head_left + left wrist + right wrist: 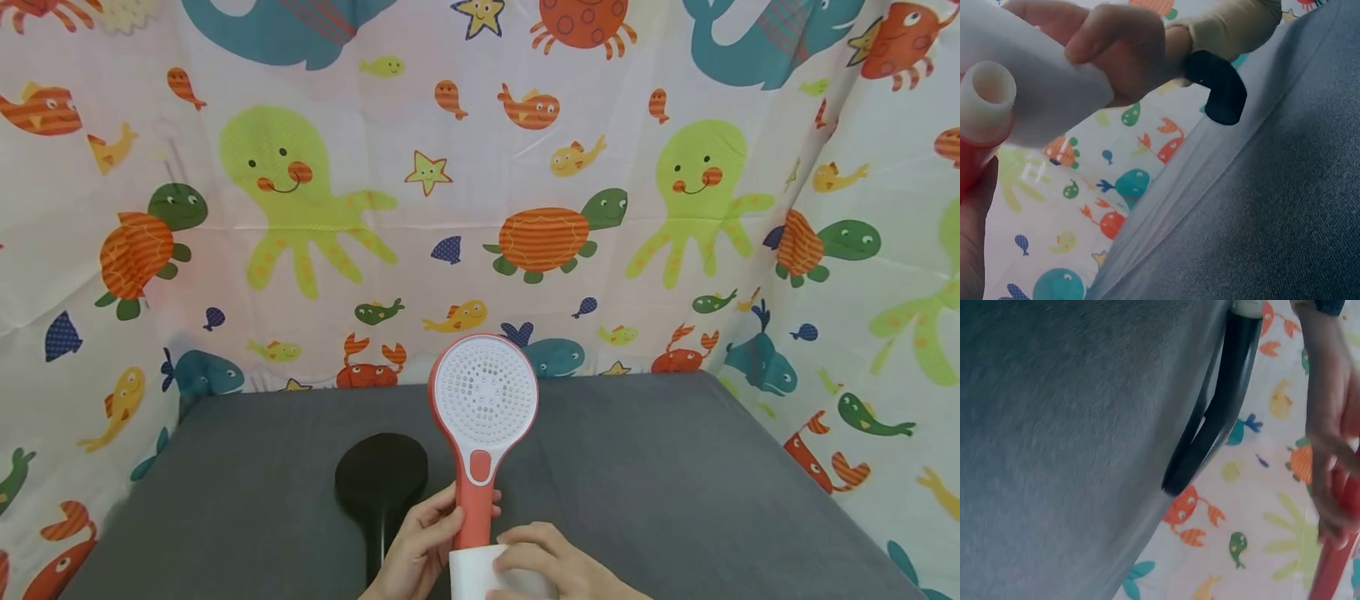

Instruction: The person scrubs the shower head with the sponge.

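My left hand [420,546] grips the orange-red handle of a hand-held shower head [486,396], which stands upright with its white perforated face toward me. The hollow white end [988,94] of its handle shows in the left wrist view. My right hand [558,558] holds a smooth plain white piece [471,575], its fingers bent over the side; I cannot tell what it is. In the head view the white piece overlaps the bottom of the handle. A black shower head [381,475] lies on the table to the left of my left hand.
The grey-covered table [637,467] spreads around both hands. A white curtain [465,283] printed with sea animals hangs behind the table and along both sides. In the right wrist view the black shower head [1216,412] lies near the table's edge.
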The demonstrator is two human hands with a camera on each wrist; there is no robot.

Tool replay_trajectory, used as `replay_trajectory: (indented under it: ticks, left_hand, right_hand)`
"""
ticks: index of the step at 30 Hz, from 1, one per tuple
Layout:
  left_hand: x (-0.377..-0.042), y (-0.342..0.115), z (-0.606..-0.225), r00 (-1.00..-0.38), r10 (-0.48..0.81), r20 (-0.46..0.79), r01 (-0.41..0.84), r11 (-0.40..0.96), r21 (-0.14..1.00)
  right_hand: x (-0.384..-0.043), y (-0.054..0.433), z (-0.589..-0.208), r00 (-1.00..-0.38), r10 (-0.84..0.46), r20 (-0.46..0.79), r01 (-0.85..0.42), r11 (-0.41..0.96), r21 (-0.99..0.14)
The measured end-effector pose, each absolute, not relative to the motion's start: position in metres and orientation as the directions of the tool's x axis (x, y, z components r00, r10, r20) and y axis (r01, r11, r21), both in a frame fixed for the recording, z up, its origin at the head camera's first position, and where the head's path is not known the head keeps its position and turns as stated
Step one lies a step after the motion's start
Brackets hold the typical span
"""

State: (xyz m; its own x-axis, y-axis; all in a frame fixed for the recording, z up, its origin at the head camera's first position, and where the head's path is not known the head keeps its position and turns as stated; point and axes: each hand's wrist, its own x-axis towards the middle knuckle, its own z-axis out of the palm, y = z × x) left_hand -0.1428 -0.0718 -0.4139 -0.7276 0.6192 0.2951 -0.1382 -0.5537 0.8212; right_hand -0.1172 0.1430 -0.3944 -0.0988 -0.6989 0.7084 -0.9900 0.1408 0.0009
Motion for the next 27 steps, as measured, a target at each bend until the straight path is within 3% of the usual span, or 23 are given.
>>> replay_trajectory:
  ticks: [1, 4, 8, 10, 15, 18, 22, 26, 27]
  left_hand:
    - [-0.143, -0.072, -0.413, -0.726, 0.619, 0.298, -0.133, -0.553, 0.823]
    - [-0.143, -0.071, -0.414, -0.704, 0.630, 0.328, -0.128, -0.567, 0.814]
    - [-0.142, -0.069, -0.417, -0.677, 0.648, 0.349, -0.121, -0.566, 0.815]
    - [-0.142, -0.069, -0.418, -0.671, 0.649, 0.359, -0.111, -0.567, 0.816]
    - [-0.144, -0.069, -0.419, -0.652, 0.599, 0.465, -0.043, -0.641, 0.766]
    - [-0.143, -0.070, -0.418, -0.657, 0.588, 0.472, -0.088, -0.681, 0.727]
    - [-0.139, -0.071, -0.413, -0.685, 0.623, 0.379, -0.251, -0.689, 0.680]
    - [-0.137, -0.069, -0.412, -0.702, 0.643, 0.307, -0.306, -0.661, 0.685]
    - [-0.137, -0.069, -0.412, -0.706, 0.643, 0.297, -0.301, -0.652, 0.696]
  right_hand:
    - [-0.121, 0.144, -0.393, -0.066, -0.695, 0.716, -0.990, 0.135, 0.041]
    - [-0.133, 0.142, -0.388, -0.058, -0.603, 0.796, -0.975, 0.205, 0.084]
    - [-0.144, 0.135, -0.385, -0.163, -0.441, 0.883, -0.926, 0.376, 0.017]
    - [-0.144, 0.133, -0.385, -0.185, -0.422, 0.888, -0.913, 0.407, 0.003]
    - [-0.125, 0.132, -0.393, -0.138, -0.550, 0.824, -0.958, 0.286, 0.030]
    - [-0.108, 0.135, -0.401, -0.237, -0.632, 0.738, -0.970, 0.200, -0.140]
    - [-0.097, 0.135, -0.407, -0.341, -0.663, 0.666, -0.932, 0.145, -0.333]
    - [-0.096, 0.132, -0.407, -0.352, -0.657, 0.667, -0.922, 0.121, -0.367]
    - [-0.099, 0.131, -0.406, -0.319, -0.657, 0.683, -0.939, 0.121, -0.323]
